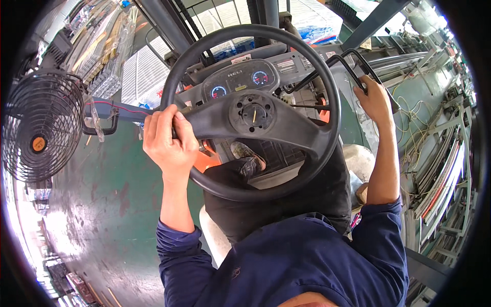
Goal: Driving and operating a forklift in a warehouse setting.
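Workshop, green painted floor (107,204) below, metal stock racked on both sides. I'm seated in a forklift cab. My left hand (166,143) is clamped on the black steering wheel (307,135) at its left rim; my right hand (374,100) grips a black control lever (353,64) right of the dash. Small fan (41,125) far left.

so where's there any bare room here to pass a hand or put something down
Inside the steering wheel, the gaps between its spokes are open, above the dash and below the hub. The green floor between the fan and the left hand is bare. It is crowded by the right hand on the black levers, and among the cables and racks beyond.
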Available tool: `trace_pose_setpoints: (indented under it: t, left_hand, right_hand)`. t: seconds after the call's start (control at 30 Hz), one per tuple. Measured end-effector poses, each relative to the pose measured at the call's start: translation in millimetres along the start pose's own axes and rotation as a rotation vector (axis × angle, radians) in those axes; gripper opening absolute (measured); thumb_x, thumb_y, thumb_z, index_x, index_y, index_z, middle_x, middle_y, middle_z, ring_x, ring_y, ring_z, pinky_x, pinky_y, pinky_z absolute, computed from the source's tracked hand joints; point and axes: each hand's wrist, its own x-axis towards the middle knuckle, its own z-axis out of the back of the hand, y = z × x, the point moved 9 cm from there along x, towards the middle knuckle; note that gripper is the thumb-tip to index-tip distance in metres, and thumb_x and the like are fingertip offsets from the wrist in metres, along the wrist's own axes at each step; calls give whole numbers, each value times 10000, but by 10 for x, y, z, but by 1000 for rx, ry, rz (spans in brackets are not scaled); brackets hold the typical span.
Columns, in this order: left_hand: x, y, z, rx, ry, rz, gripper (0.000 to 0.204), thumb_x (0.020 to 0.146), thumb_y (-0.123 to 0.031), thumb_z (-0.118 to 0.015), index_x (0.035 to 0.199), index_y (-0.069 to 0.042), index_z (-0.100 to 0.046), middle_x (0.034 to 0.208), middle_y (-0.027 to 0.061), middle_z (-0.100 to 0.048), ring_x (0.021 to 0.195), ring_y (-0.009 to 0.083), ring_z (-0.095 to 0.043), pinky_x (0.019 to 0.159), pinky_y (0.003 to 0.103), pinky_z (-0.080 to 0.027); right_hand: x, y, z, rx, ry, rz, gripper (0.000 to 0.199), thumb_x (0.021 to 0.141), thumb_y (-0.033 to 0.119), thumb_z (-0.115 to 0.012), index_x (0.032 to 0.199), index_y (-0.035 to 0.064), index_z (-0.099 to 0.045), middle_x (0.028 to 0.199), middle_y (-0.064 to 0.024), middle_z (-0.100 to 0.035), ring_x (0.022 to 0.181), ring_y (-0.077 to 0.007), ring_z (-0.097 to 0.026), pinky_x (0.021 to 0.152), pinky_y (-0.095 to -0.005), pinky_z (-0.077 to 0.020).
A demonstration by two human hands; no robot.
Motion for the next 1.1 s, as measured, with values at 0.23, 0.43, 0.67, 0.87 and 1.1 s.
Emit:
trace_pose_setpoints:
  t: [0.23, 0.43, 0.67, 0.87, 1.1]
  left_hand:
    - [-44, -138, -48, -12, 15, 64, 100, 874, 44, -634, 964, 63, -674, 780, 144, -627, 689, 287, -581, 621, 396, -463]
    - [-162, -299, -29, -44, -17, 49, 87, 881, 33, -640, 963, 50, -662, 755, 128, -600, 659, 263, -539, 589, 382, -418]
    - [-34, -336, -82, -38, -31, 75, 99, 872, 35, -649, 970, 43, -663, 766, 122, -607, 674, 261, -555, 603, 375, -436]
    - [57, -364, -141, -37, -36, 86, 113, 862, 33, -658, 974, 38, -668, 774, 119, -614, 679, 262, -561, 609, 373, -442]
    - [102, -387, -162, -33, -24, 82, 221, 784, 65, -650, 999, 32, -686, 801, 132, -650, 655, 298, -562, 586, 400, -446]
  right_hand:
    - [110, -92, 65, 23, 41, -35, 437, 901, 270, -695, 1250, 9, -664, 1096, -270, -715, 1070, -451, -669, 914, -512, -522]
    - [201, -87, 110, -13, 74, -55, 425, 900, 281, -687, 1235, 19, -665, 1092, -251, -722, 1051, -444, -676, 901, -510, -525]
    - [338, -182, 160, -25, 33, 4, 414, 902, 281, -687, 1231, 31, -665, 1090, -244, -721, 1045, -445, -673, 890, -509, -524]
    - [434, -176, 207, -23, 68, -19, 409, 908, 279, -689, 1227, 24, -671, 1090, -245, -724, 1039, -447, -676, 892, -504, -525]
    - [494, -201, 236, -15, 79, -24, 408, 909, 275, -693, 1230, 25, -670, 1081, -251, -721, 1040, -449, -675, 895, -504, -524]
